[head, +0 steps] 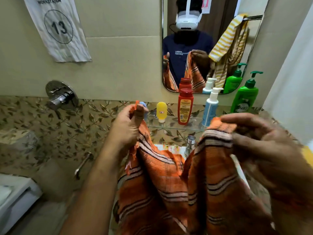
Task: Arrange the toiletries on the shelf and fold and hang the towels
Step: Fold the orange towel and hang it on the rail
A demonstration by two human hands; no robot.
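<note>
An orange towel with dark and white stripes hangs in front of me over the basin. My left hand pinches its upper left corner. At the right, blurred, my right hand grips the towel's other top edge. Behind the towel a glass shelf carries a small yellow bottle, a red bottle, a white and blue pump bottle and a green pump bottle. A small blue item is partly hidden behind my left thumb.
A mirror above the shelf reflects a yellow striped towel hanging from a rail. A chrome tap stands over the white basin. A shower mixer and a paper sign numbered 13 are on the left wall.
</note>
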